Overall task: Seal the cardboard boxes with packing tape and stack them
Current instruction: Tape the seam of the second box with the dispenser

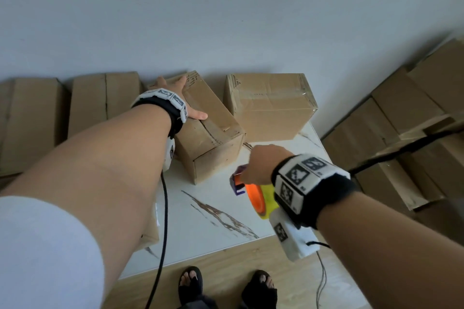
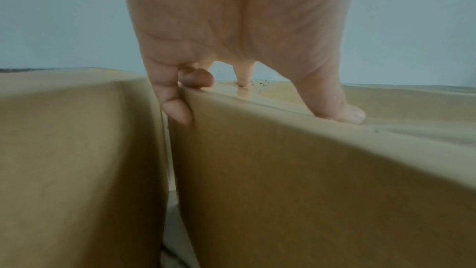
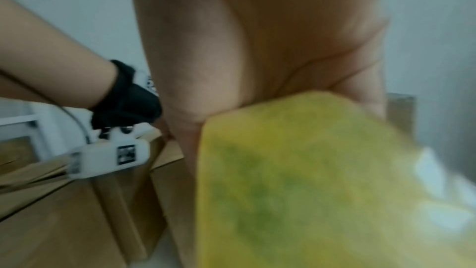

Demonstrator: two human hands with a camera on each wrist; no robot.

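A brown cardboard box stands in the middle of the white marble table, its top flaps closed. My left hand lies flat on its top. In the left wrist view the thumb presses the top of this box and the little finger hangs over its left edge. My right hand grips a tape dispenser with a yellow body, an orange roll and a purple front. It hovers over the table just right of the box's near corner. Its yellow body is blurred in the right wrist view.
A second box with clear tape across it sits at the table's back right. Flat boxes lean along the wall at the left, and a pile of boxes fills the right. Another box peeks out under my left arm. Black cables hang from both wrists.
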